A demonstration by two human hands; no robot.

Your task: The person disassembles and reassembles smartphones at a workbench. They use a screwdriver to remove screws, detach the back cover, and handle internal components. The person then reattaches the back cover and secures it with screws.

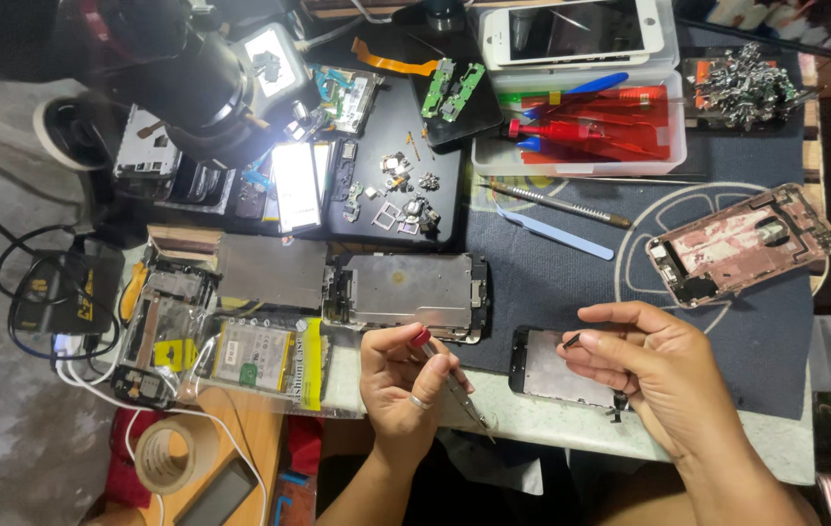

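Both hands work at the near edge of the desk (571,419): the left hand (404,385) is closed around a thin screwdriver (449,382) with a red cap, its tip slanting down to the right, while the right hand (651,370) pinches a small dark part (571,341) over a phone screen panel (556,368) lying flat just beside it. Past the left hand sits a bare metal phone frame (415,292), with a yellow-edged battery (264,356) to its left. Farther right a pinkish phone shell (741,244) rests on the dark mat (552,278). Beyond lie blue tweezers (554,232), a white tray (581,122) of red tools and a microscope (177,78).
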